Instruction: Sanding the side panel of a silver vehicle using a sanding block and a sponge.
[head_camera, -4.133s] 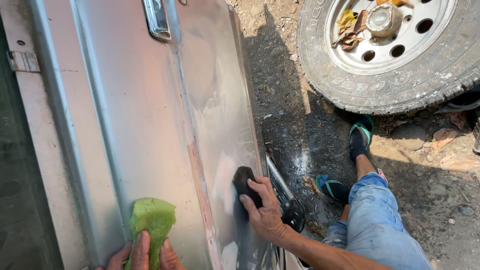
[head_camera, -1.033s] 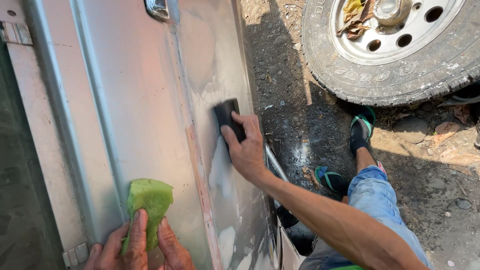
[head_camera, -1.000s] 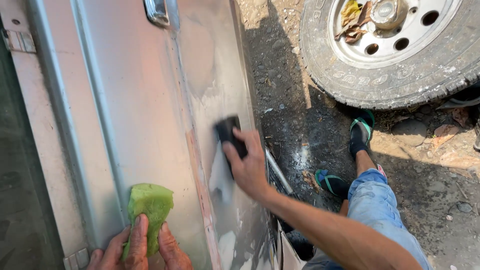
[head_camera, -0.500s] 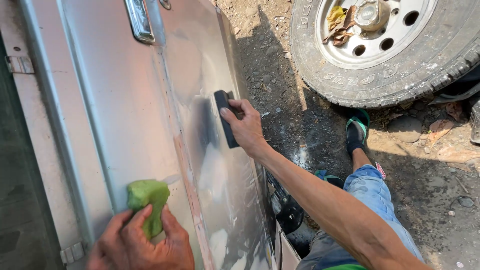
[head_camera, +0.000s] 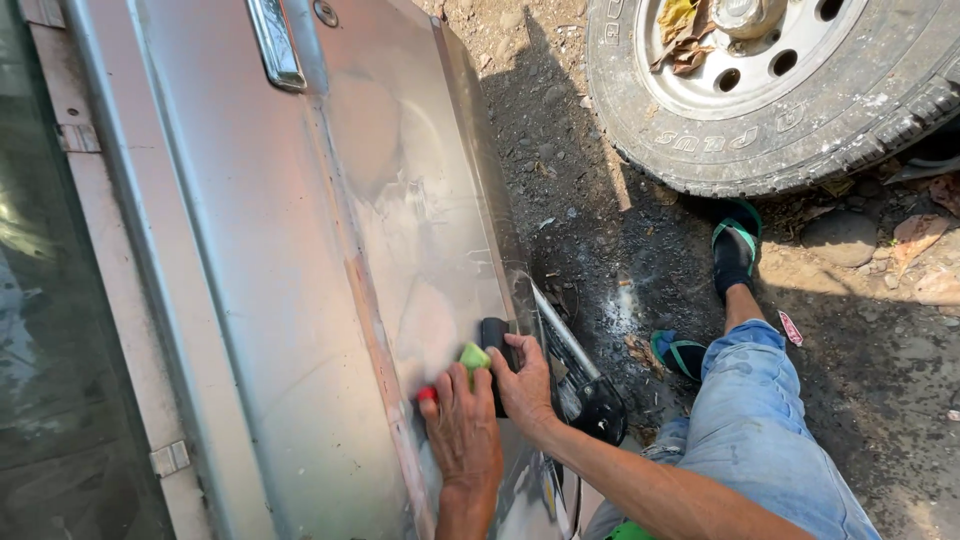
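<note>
Low in the frame's centre, the right hand (head_camera: 522, 385) grips a black sanding block (head_camera: 492, 342) against a bare-metal car door (head_camera: 300, 300); the left hand (head_camera: 462, 430), touching it, clutches a green cloth (head_camera: 473, 357).

Our left hand (head_camera: 462, 432) presses a green cloth (head_camera: 473, 356) against the grey car door (head_camera: 300, 280), touching our right hand (head_camera: 525, 385), which grips a black sanding block (head_camera: 493, 345). Beyond our hands lies a tyre (head_camera: 770, 90); right of them, our sandalled feet (head_camera: 735, 255).
</note>
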